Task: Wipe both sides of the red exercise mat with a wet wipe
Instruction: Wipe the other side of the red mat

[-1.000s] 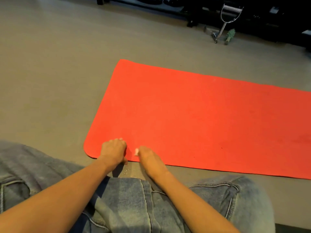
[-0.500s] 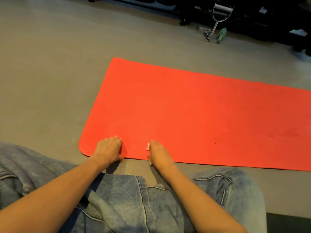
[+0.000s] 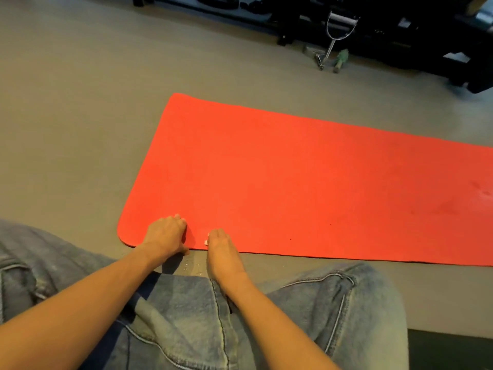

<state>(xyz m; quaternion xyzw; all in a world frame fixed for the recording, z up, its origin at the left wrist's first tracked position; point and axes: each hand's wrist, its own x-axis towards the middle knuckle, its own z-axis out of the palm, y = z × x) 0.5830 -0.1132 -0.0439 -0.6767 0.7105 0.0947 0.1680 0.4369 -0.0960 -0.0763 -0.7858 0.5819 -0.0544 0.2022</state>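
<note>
The red exercise mat (image 3: 306,182) lies flat on the grey floor, its left end and near long edge in front of my knees. My left hand (image 3: 166,235) sits on the near edge close to the left corner, with fingers curled on top and the thumb at the edge, gripping the mat. Just to its right, my right hand (image 3: 221,245) lies over the same edge. It holds a wet wipe (image 3: 206,242), of which only a small white bit shows at the fingers.
My legs in blue jeans (image 3: 306,316) fill the bottom of the view. Black gym equipment (image 3: 400,30) lines the far wall, with a metal cable handle (image 3: 330,38) and a small green object (image 3: 341,58) on the floor. Grey floor (image 3: 66,116) lies left of the mat.
My right hand slid right along the near edge, then came back toward my left hand. The left hand kept its hold near the corner.
</note>
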